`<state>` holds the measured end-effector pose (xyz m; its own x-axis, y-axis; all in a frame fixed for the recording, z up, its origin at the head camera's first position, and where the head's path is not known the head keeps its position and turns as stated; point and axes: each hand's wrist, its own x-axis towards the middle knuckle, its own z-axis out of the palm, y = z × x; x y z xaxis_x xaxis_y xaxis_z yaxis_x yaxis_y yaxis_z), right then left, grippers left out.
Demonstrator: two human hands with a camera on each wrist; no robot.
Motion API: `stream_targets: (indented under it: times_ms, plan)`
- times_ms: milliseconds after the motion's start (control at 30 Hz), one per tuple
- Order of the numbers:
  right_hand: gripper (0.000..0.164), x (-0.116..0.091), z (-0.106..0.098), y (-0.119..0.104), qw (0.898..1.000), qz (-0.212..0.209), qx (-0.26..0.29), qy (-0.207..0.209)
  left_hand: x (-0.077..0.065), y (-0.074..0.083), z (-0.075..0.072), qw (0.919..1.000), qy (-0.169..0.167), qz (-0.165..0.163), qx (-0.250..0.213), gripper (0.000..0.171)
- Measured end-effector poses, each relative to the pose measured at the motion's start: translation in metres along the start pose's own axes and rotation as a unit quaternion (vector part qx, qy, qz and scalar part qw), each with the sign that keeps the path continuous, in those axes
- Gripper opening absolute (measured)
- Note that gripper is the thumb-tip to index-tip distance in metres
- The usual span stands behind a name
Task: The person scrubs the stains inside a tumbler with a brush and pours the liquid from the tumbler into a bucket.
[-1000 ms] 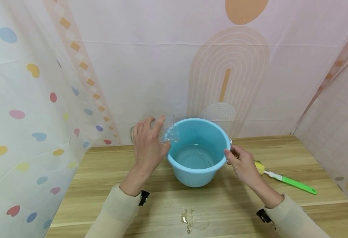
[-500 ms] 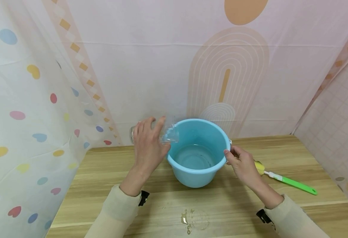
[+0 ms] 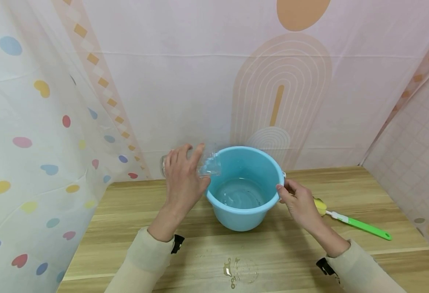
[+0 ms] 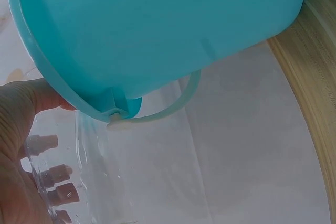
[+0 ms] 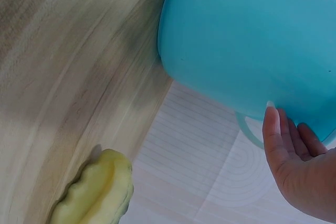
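Note:
My left hand (image 3: 185,179) grips a clear glass (image 3: 211,162), which lies tipped on its side with its mouth over the left rim of a light blue bucket (image 3: 238,219). Fingers show through the clear wall in the left wrist view. Shallow water (image 3: 240,193) covers the bucket's bottom, with ripples on its surface. My right hand (image 3: 302,203) holds the bucket's right rim, thumb on top and fingers below on the outside. Seen from the left wrist, the bucket's pale carrying handle (image 4: 176,108) hangs down its outer side.
Right of the bucket lies a sponge brush (image 3: 368,228) with a green handle and a yellow head (image 5: 97,192). Spilled water (image 3: 228,267) wets the wooden table (image 3: 126,228) in front. A patterned curtain (image 3: 181,93) hangs behind and to both sides.
Both hands, the glass and the bucket keep nearly the same places. The water in the bucket shows more ripples on its left side.

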<state>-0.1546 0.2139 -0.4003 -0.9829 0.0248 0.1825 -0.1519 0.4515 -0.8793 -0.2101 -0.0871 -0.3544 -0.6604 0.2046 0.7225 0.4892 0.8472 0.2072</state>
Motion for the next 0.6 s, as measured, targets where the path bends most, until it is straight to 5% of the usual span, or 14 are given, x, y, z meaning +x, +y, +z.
stream_targets:
  times_ms: [600]
  plan:
    - [0.031,0.0009,0.0015,0.0007,1.000,-0.006,0.002,0.004,0.0005,0.0004,-0.0012,1.0000,-0.008,-0.003,-0.002,0.075]
